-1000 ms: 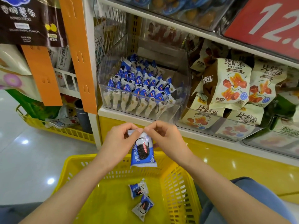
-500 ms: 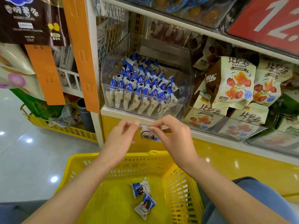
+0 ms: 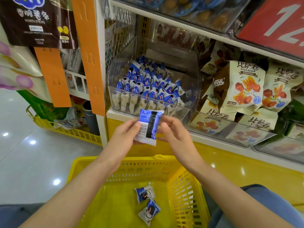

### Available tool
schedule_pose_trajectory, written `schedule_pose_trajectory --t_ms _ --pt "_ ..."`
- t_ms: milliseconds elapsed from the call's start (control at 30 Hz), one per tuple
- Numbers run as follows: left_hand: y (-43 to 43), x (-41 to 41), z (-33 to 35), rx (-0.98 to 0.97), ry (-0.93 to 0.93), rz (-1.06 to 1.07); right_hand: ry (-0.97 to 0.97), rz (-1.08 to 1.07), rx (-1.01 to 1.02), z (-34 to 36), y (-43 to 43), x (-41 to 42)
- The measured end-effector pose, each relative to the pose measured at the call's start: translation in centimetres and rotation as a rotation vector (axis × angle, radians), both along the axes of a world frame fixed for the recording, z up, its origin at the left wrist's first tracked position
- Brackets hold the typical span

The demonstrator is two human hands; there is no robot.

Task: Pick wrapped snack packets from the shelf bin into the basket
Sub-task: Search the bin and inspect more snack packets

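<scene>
Two wrapped packets (image 3: 144, 192) lie inside the yellow basket (image 3: 115, 159); above it my left hand (image 3: 125, 135) pinches a blue snack packet (image 3: 148, 127), my right hand (image 3: 176, 137) loosely curved alongside, grip unclear.

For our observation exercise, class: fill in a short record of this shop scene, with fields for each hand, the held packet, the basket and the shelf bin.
Left hand: pinches a blue-and-white packet by its left edge
Right hand: beside the packet's right edge; contact unclear
Packet position: held up between bin and basket
Basket: yellow, two packets inside
Bin: clear, rows of packets
</scene>
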State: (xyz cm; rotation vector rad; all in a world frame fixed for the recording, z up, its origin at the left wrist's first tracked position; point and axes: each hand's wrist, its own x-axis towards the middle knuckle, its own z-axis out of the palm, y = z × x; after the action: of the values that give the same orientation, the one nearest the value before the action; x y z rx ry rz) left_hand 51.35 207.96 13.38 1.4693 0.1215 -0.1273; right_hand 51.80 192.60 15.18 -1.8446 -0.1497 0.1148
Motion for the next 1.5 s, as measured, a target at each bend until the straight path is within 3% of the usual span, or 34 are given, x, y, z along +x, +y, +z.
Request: schedule_pose_trajectory --t_ms 100,200,267,600,867,1067,1167,1233,1400,1433,1500 --pt "-0.7 -0.1 -0.6 0.233 -0.13 0.02 0.196 0.055 0.155 0.0 0.2 0.1" --pt "-1.0 -0.5 -1.3 0.471 -0.237 0.125 0.172 -0.011 0.154 -0.3 0.5 0.1" --pt "-1.3 -0.9 -1.3 0.54 -0.306 0.08 0.123 -0.049 0.123 -0.5 0.5 0.2" --pt "-1.0 -0.5 -1.4 0.411 -0.248 -0.023 -0.021 0.054 0.002 -1.4 0.4 0.2" --pt "-1.0 -0.5 -1.8 0.511 -0.261 0.037 -0.043 0.067 -0.04 -2.0 0.7 -0.1" --pt "-0.3 -0.5 -1.9 0.757 -0.373 0.09 -0.09 0.121 -0.188 -2.3 0.8 -0.3" --pt "-0.4 -0.4 -1.9 0.694 -0.323 0.092 -0.103 0.118 -0.173 -2.2 0.9 -0.4" --pt "-0.4 0.1 -1.7 0.535 -0.239 0.107 -0.096 0.139 -0.137 -1.9 0.8 -0.3" --pt "-1.0 0.8 0.1 -0.331 0.182 0.07 -0.061 0.175 -0.086 -1.3 0.6 -0.1" --pt "-1.1 0.6 0.2 -0.369 0.196 0.031 -0.05 0.139 -0.091 -1.3 0.5 0.0" --pt "-1.3 0.1 -0.2 -0.171 0.114 -0.055 -0.033 0.074 -0.13 -1.4 0.5 0.0"
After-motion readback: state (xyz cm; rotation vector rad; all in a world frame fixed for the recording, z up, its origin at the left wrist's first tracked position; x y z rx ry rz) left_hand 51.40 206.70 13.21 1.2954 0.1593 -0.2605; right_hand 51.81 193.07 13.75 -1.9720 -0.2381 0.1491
